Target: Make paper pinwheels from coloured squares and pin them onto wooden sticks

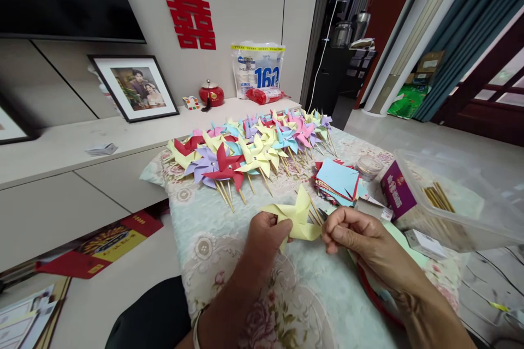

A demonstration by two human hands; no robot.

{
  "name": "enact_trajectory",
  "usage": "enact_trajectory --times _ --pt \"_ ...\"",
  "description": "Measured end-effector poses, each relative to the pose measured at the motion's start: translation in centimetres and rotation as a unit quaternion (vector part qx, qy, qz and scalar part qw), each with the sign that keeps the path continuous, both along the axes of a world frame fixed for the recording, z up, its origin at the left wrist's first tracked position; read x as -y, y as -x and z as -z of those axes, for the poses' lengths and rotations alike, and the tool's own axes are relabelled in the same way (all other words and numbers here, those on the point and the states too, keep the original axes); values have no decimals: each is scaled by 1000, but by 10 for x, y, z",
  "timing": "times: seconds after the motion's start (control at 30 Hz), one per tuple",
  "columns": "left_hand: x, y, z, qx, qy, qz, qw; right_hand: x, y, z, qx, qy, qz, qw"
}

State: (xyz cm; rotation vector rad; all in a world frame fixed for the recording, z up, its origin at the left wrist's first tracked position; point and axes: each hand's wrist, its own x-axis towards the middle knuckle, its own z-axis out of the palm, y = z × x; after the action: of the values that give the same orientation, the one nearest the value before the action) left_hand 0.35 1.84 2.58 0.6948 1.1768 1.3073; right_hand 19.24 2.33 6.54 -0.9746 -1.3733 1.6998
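Observation:
A yellow paper pinwheel (295,216) is held above the table between both hands. My left hand (266,234) pinches its left side. My right hand (356,232) pinches its right side, fingers closed near the centre, where a thin wooden stick (315,211) shows behind the paper. Just beyond lies a stack of cut coloured paper squares (338,179), blue on top. Farther back, a big pile of finished pinwheels (254,147) on sticks covers the table's far end.
The table has a floral cloth (213,251). A clear plastic box (458,202) with sticks and a purple carton (398,195) sits at right. A small round jar (368,166) stands by the paper stack. A low cabinet (61,147) with a framed photo runs along the left.

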Motion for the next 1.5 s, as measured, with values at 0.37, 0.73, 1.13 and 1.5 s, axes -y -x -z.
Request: enact_trajectory --times 0.37,0.73,1.13,1.5 --pt "1 -3 -3 -36 -29 0 999 10 20 1 161 -159 51 973" --pt "4 -7 10 -78 -85 4 993 16 32 12 216 -368 113 897" --pt "11 -17 -2 -40 -107 21 993 16 37 14 200 -297 185 915" --pt "12 -17 -1 -32 -116 5 993 11 36 20 187 -272 191 924"
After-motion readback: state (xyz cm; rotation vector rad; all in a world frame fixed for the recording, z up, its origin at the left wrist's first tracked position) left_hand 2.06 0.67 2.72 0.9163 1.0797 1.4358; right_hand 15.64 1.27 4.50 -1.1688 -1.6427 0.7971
